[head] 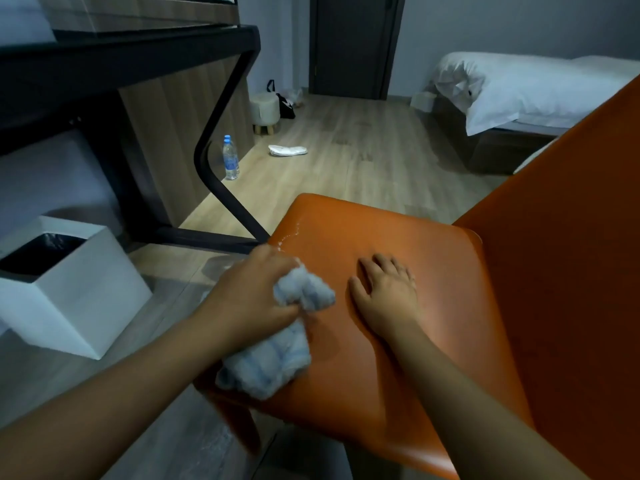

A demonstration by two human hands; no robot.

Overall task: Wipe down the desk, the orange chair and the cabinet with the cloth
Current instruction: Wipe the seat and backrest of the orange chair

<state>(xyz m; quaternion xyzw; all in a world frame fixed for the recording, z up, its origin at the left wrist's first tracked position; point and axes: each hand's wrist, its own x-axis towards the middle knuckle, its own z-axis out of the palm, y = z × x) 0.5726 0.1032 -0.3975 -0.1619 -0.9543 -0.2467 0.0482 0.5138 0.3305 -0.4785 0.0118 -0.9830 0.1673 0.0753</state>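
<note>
left hand (256, 292) grips cloth (277, 344), right hand (384, 292) flat on chair (433, 265)

No legible text, blue label on water bottle (231, 157) — blurred, unreadable

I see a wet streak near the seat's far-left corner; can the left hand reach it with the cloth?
Probably yes: the left hand grips the cloth just short of the streak on the orange chair's seat, nothing lying between.
</note>
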